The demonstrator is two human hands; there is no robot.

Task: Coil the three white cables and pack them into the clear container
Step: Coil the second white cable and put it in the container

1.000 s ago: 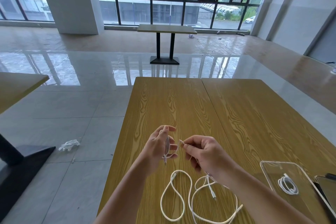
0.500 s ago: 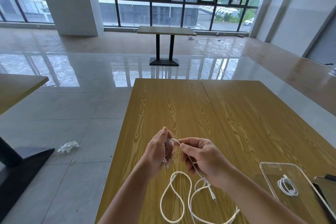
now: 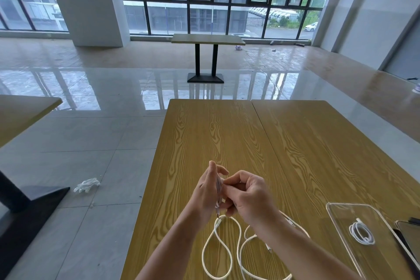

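Head view: both hands meet above the near edge of the wooden bench, working one white cable.
Left hand: held edge-on, fingers mostly straight and pointing up; turns of cable seem wound round them, though the wraps are small and partly hidden.
Right hand: fingers curled, pinching the cable right against the left hand.
Cable in hand: its free length drops from between the hands to the bench.
Loose cables: slack loops on the bench below the wrists; two lengths appear tangled, and I cannot separate them.
Coiled cable: a tidy ring lying inside the clear container, at the right.
Dark device: flat, just beside the container's right side.
Handling: likely light, limp and smooth, so a coil springs open unless pinched across all its turns.
Where to hold: probably across the bundle, with the connector ends kept free of sharp bends.
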